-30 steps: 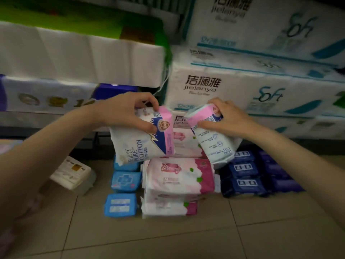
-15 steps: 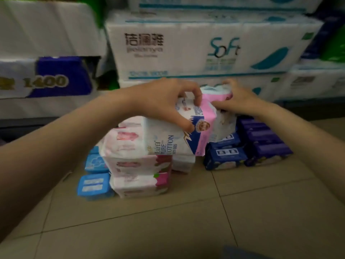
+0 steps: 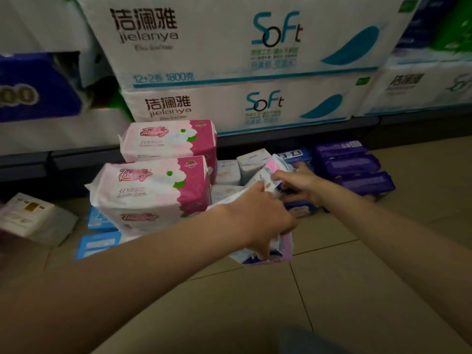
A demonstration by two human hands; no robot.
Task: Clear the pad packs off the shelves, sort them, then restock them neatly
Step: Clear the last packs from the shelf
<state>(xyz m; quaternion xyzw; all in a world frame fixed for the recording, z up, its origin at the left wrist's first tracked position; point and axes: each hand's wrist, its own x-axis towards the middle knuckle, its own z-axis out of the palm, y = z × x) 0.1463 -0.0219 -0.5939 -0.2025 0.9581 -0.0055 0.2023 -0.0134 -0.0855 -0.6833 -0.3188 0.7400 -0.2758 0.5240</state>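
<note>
Pad packs lie sorted in piles on the tiled floor below the shelves. My left hand grips a white-and-pink cotton pad pack low over the floor, its fingers curled over the top edge. My right hand pinches a second white-and-pink pack and holds it down among several small white packs between the piles. To the left stands a stack of big pink Tianxing packs. Dark blue packs and purple packs sit on the right.
Light blue packs lie at the foot of the pink stack. A white pack with gold print sits at the far left. Large Jielanya tissue bales fill the shelves above. Bare floor tiles extend in front.
Both hands have come down from chest height with their packs, the right one into the gap beside the dark blue packs, the left one toward the floor. My view has tilted downward and closer.
</note>
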